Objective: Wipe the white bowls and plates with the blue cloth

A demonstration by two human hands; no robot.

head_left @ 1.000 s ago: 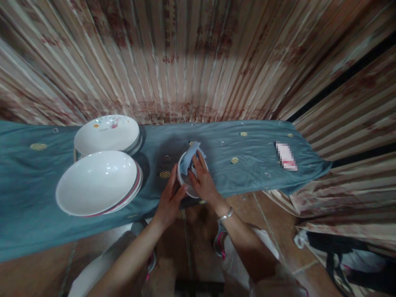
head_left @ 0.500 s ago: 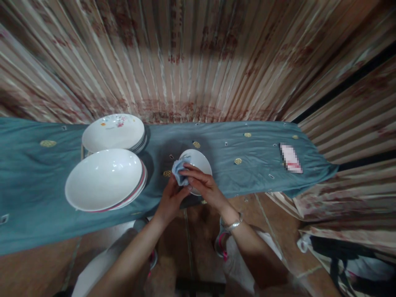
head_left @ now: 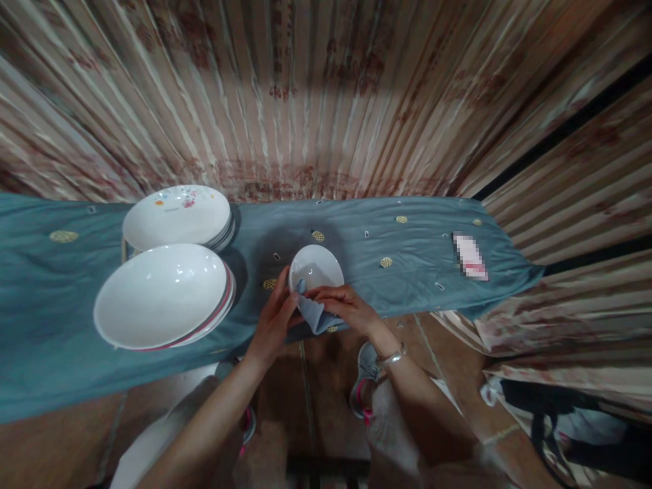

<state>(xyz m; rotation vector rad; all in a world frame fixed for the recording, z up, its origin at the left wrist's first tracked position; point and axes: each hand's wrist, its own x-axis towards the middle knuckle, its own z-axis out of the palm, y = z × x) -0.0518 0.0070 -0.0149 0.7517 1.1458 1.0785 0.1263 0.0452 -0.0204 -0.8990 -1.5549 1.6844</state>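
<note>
A small white bowl (head_left: 318, 261) is held low over the front part of the cloth-covered table, its opening facing up towards me. My left hand (head_left: 275, 316) grips the bowl's left side, thumb near the rim. My right hand (head_left: 343, 302), with a silver bangle at the wrist, pinches a light blue cloth (head_left: 313, 316) against the bowl's near rim. One end of the cloth laps over the rim and the rest hangs down in front. The underside of the bowl is hidden.
To the left stand a stack of large white bowls (head_left: 163, 295) and, behind it, a stack of flower-patterned plates (head_left: 178, 221). A blurred pink-and-white item (head_left: 470, 256) lies on the blue-green tablecloth (head_left: 412, 285) at right. A pleated curtain (head_left: 316, 102) hangs behind.
The cloth, bunched over the bowl's left inside before, now drapes over its near rim. My left hand has moved onto the bowl's left side. The view has shifted slightly.
</note>
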